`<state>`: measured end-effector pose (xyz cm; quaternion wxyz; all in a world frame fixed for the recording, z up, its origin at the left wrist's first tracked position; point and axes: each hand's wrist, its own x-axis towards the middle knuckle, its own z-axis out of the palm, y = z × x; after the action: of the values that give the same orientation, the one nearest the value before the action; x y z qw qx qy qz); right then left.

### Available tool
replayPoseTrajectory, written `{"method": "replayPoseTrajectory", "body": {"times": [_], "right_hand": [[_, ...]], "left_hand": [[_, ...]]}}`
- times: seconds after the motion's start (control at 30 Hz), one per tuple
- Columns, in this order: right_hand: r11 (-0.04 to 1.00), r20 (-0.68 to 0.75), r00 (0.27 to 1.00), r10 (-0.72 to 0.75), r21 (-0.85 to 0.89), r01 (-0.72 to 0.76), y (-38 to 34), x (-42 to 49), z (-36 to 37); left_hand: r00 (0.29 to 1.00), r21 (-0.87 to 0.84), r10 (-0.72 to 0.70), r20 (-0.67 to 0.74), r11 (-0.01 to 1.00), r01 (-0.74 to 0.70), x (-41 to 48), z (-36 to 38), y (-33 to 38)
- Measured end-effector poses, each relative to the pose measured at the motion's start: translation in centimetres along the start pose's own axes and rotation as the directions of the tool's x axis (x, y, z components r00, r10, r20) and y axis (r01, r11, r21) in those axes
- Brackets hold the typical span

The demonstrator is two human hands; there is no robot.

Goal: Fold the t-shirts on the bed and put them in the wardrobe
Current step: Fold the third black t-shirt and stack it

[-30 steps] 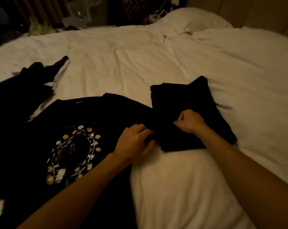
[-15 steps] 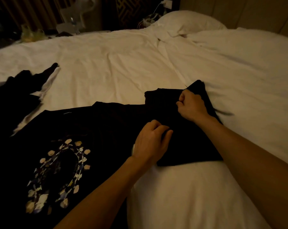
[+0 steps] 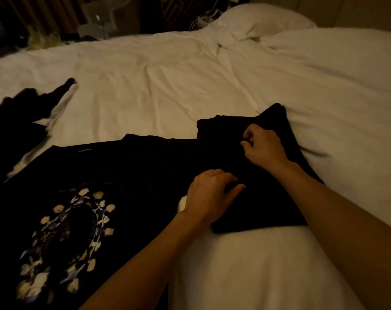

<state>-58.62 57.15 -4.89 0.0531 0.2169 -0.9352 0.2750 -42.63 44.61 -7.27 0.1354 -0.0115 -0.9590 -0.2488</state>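
Centre right of frame, on the bed (image 3: 156,86): one black t-shirt (image 3: 264,198) nearly folded, my left grip (image 3: 209,195) and right grip (image 3: 265,148) both curled, pinching its cloth; printed t-shirt (image 3: 78,209) lower left and dark garment (image 3: 22,113) at left edge unfolded; wardrobe unseen, stowing apparently all to come.

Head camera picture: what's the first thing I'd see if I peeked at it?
Two hands in the middle: the left hand and right hand both grip a folded black t-shirt on the white bed. To its left lies a spread-out black t-shirt with a ring of pale flowers printed on it. A white pillow sits at the far end.
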Motion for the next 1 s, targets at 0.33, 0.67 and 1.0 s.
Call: {"method": "replayPoseTrajectory", "body": {"times": [0.33,0.67,1.0], "right_hand": [[0.998,0.039,0.999,-0.008,0.067,0.006,1.2,0.1,0.3],[0.999,0.048,0.999,-0.022,0.036,0.020,1.9,-0.2,0.9],[0.992,-0.019,0.992,-0.128,-0.024,0.127,-4.9,-2.4,-3.7]], "left_hand": [[0.999,-0.093,0.011,0.049,0.996,-0.006,0.0,-0.1,-0.2],[0.998,-0.071,-0.027,0.059,0.997,0.031,0.1,0.5,-0.1],[0.995,-0.104,-0.034,-0.089,0.994,0.024,-1.2,-6.6,0.2]]}}
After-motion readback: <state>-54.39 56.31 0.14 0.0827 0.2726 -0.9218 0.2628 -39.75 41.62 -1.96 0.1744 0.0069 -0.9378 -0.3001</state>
